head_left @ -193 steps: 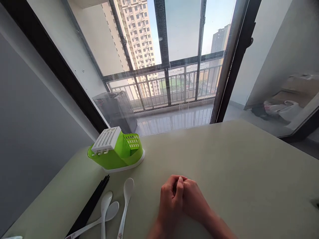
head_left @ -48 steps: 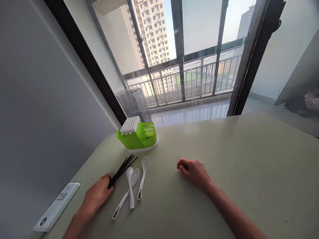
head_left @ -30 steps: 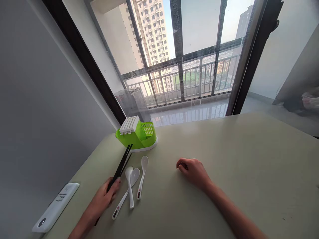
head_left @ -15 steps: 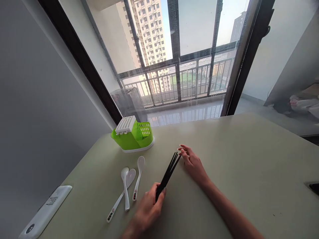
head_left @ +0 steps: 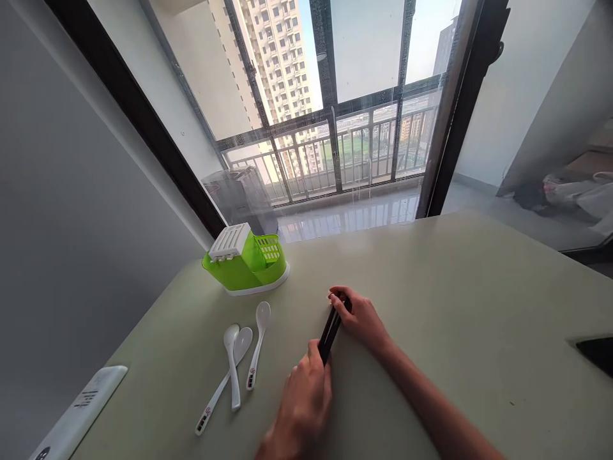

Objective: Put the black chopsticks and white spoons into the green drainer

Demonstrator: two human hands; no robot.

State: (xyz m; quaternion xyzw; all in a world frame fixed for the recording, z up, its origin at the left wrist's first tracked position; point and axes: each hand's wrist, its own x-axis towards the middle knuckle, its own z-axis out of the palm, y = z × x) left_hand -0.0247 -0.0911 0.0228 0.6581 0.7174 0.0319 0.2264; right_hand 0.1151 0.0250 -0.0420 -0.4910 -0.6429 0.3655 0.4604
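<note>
Several black chopsticks (head_left: 330,332) are held in a bundle over the table, slanting up to the right. My left hand (head_left: 306,386) is closed round their lower end. At the upper end, the fingers of my right hand (head_left: 357,314) wrap round the tips. Left of my hands, three white spoons lie on the table: one alone (head_left: 258,338) and two crossed (head_left: 233,367). Farther back stands a green utensil holder (head_left: 244,271) with a white slotted top and a white base.
The pale green table (head_left: 454,306) reaches back to a glass door. A white device (head_left: 83,409) lies at the left edge. At the right edge is a black object (head_left: 596,353), partly cut off.
My right hand has closed round the chopstick tips, which it was beside before. My left hand has moved up and right with the bundle. The view has shifted slightly.
</note>
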